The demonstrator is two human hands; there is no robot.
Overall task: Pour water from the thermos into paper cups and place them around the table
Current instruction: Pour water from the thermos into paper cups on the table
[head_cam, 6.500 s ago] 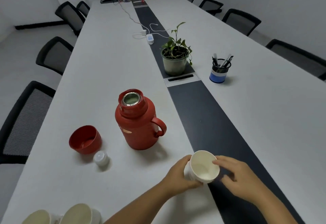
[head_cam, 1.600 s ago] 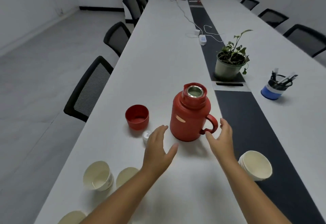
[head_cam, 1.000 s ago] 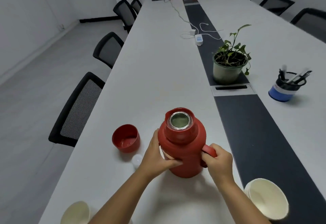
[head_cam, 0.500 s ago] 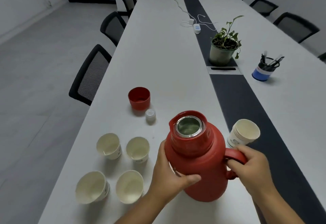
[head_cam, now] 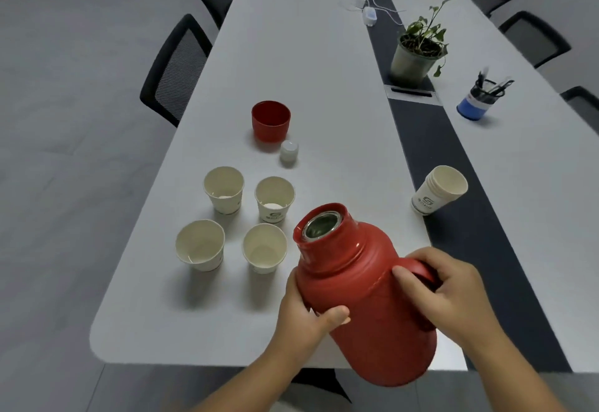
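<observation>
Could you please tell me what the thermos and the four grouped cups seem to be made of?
Thermos: likely plastic shell, red with a soft sheen; shiny metal-looking ring at its mouth.
Cups: paper by the task, matte cream walls with printed logos.

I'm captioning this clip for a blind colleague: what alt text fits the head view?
Two hands tilt an open red thermos toward four paper cups on a white table: the left hand grips its body, the right hand its handle. Beyond stand a red lid cup and a stack of cups.
</observation>
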